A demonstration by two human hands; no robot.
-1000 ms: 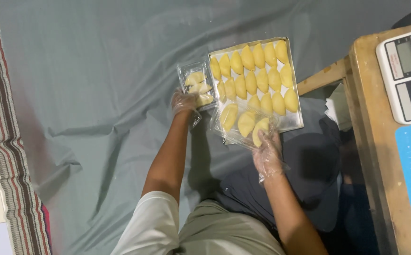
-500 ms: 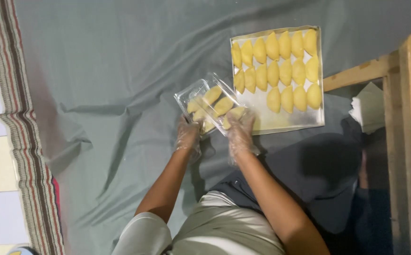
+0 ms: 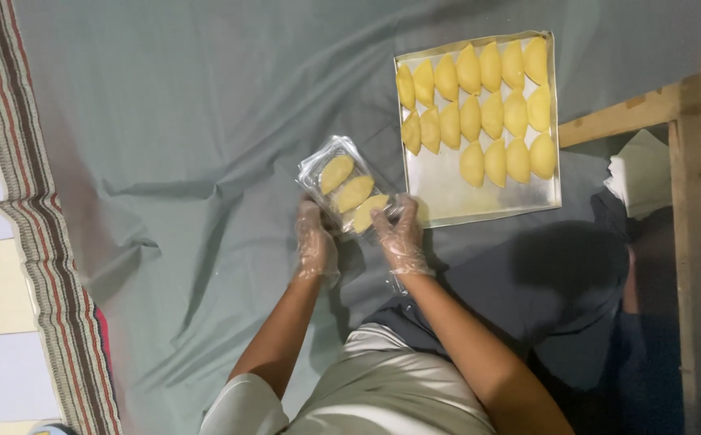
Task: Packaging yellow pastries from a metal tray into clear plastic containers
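- We see both hands in thin clear plastic gloves, working over a grey-green cloth (image 3: 205,121) spread on the floor.
- L hand (image 3: 316,242): fingers curled, gripping the near-left end of a clear plastic container (image 3: 349,187). Partly closed; thumb side not resolvable.
- R hand (image 3: 399,235): fingers bent over the container's near-right end, touching it and the pastry nearest us. Partly closed grip, not a fist.
- Container: small, rectangular, transparent, lying at a diagonal on the cloth, just beside the near-left corner of the metal tray (image 3: 455,193). Whether it touches the tray edge we cannot tell.
- Contents: three yellow half-moon pastries (image 3: 353,193) in a row along the container's length. Lid state not clear from this view.
- Tray: shallow, silver, rectangular, resting on the cloth toward its far-right area. Near strip of tray is bare metal.
- Tray load: rows of same yellow pastries (image 3: 471,117) fill the far part, packed side by side, touching; approx. three rows.
- Wooden table frame (image 3: 688,105) at R edge of view, its rail just beside the tray's right edge.
- White folded paper or bag (image 3: 644,173) under that frame, near the tray's near-right corner, apart from it.
- Striped woven mat edge (image 3: 36,242) runs along the cloth's L edge, well apart from the hands.
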